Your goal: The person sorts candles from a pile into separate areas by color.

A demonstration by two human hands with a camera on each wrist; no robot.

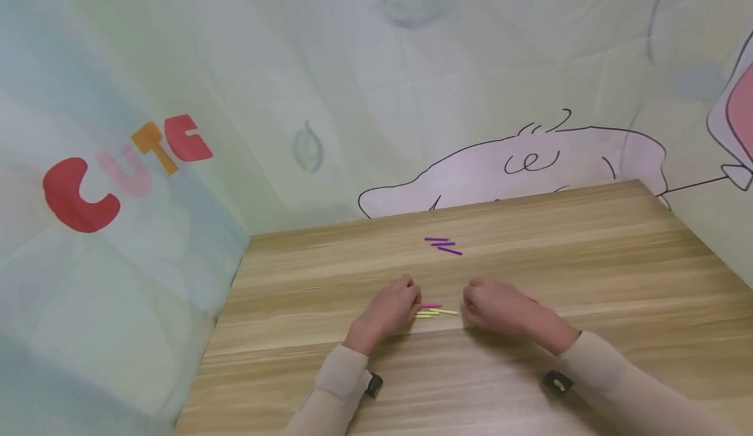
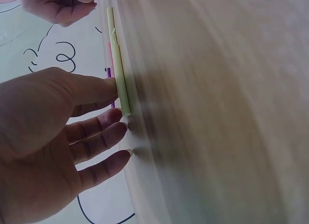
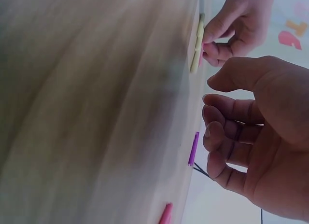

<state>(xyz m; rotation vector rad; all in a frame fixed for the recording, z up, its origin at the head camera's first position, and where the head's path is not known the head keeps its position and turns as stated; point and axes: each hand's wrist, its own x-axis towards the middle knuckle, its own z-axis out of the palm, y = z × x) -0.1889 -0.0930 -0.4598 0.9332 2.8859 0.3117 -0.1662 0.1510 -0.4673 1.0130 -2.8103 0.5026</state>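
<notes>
Two hands: left hand [image 1: 391, 306] pinching one end of a pink stick [image 1: 432, 305] between thumb and finger; right hand [image 1: 494, 306] loosely bent, holding nothing I can see.
Pinch: at one end only, so the free end may swing or dip if the fingertips tighten unevenly.
Yellow sticks [image 1: 447, 312]: overlapping, just on the near side of the pink one and close against it; a low sideways pull would probably drag or scatter them.
Gap: right hand hangs just beyond their right tips; a careless inward move could nudge them askew.
Second pink stick [image 1: 532, 298]: partly hidden beyond the right hand; a backward sweep, made unseeing, might roll it off.
Purple sticks [image 1: 443, 244]: three, farther across the table [image 1: 500, 384], well apart from both hands; likely at risk only from an overlong reach.
</notes>
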